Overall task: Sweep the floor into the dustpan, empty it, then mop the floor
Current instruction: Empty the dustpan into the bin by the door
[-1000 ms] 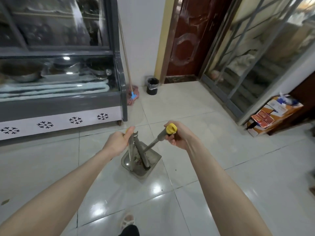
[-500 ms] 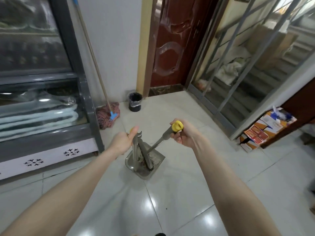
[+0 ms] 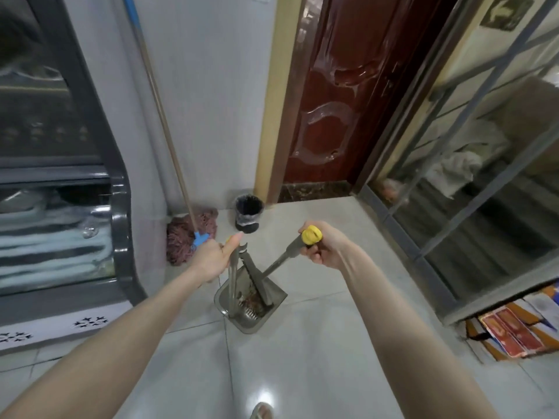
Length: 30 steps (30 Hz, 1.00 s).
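At mid-floor [image 3: 317, 343], short of the far wall. Left hand [image 3: 213, 258] wrapped round the top of the dustpan [image 3: 222, 302] handle, thumb laid up along it. Right hand [image 3: 325, 249] closed on the broom [image 3: 282, 260] just below its yellow cap [image 3: 311, 235]. Both grips same as a second ago.

Change: the view has closed on the far edge of the floor. Bin [image 3: 248, 216] and mop [image 3: 187, 237] now sit larger and nearer, just beyond the hands, and the case [image 3: 121, 237] has slid off toward the left. The person has walked forward with pan and broom together. Reading: sweeping is finished and the load is on its way to be emptied, with the bin the likely target. Mopping not begun; the mop leans on the wall beside the case.

Dustpan: below and between the hands. Cannot tell whether it rides just off the floor or touches it. Handle runs near upright from the left hand down to the pan. Pan's open side faces up toward the camera, one corner nearest the viewer. Brown debris [image 3: 252, 299] lies inside.

Broom: long axis slants from the cap at the right hand down and left into the pan, where the head rests against the debris.

Bin stands at the floor's far edge by the foot of the door frame, open top up, with a dark liner.
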Available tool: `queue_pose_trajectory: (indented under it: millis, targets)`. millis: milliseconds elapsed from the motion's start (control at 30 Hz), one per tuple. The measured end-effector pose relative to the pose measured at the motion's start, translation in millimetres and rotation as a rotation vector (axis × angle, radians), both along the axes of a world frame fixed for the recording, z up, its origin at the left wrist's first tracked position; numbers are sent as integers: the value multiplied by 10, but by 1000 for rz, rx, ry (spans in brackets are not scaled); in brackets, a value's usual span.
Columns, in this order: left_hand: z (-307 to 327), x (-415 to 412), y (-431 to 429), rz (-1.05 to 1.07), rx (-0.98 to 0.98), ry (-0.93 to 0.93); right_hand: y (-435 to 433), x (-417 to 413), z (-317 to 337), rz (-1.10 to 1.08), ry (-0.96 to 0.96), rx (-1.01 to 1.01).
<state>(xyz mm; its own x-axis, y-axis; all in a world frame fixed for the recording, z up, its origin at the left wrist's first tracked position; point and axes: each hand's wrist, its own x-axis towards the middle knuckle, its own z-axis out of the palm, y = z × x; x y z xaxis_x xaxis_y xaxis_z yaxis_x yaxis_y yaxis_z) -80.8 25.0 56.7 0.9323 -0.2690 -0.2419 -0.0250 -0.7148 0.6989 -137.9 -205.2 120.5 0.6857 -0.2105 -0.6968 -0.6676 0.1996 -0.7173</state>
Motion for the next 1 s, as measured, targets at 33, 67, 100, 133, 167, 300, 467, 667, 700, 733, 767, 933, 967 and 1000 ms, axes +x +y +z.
queue_pose_trajectory:
  millis: [33, 67, 100, 133, 167, 300, 467, 667, 700, 733, 767, 933, 967, 1000]
  targets:
    - [-5, 197, -141, 28, 1, 2, -151, 266, 3, 55, 4, -10]
    - [-22, 318, -213, 51, -2, 4, -248, 438, -3, 89, -1, -14]
    - [-20, 425, -272, 66, -9, -6, -318, 583, 5, 108, 3, -15]
    - [-24, 568, -363, 90, -18, 5, -426, 777, -4, 127, 11, 0]
    - [-33, 676, -435, 109, -19, 5, -504, 915, 5, 142, 20, 1]
    - [-65, 1198, -721, 160, -6, -3, -840, 1586, -5, 210, 25, 33]
    - [-85, 1849, -1092, 239, 12, -47, -1174, 2443, -43, 353, 72, -8]
    - [12, 2475, -1374, 353, -29, -35, -1512, 3254, 97, 437, 99, 16]
    - [52, 2571, -1418, 371, -33, -28, -1564, 3379, 116, 458, 91, 21]
    - [107, 2662, -1483, 394, -34, -25, -1609, 3528, 131, 481, 88, 28]
    - [151, 2694, -1522, 408, -33, -21, -1623, 3604, 140, 486, 90, 36]
    - [225, 2981, -1795, 509, 0, -66, -1790, 4184, 154, 591, 102, 23]
    - [223, 3048, -1878, 531, 3, -69, -1849, 4307, 151, 601, 100, 18]
    - [217, 3098, -1956, 555, 18, -59, -1909, 4415, 148, 609, 97, 30]
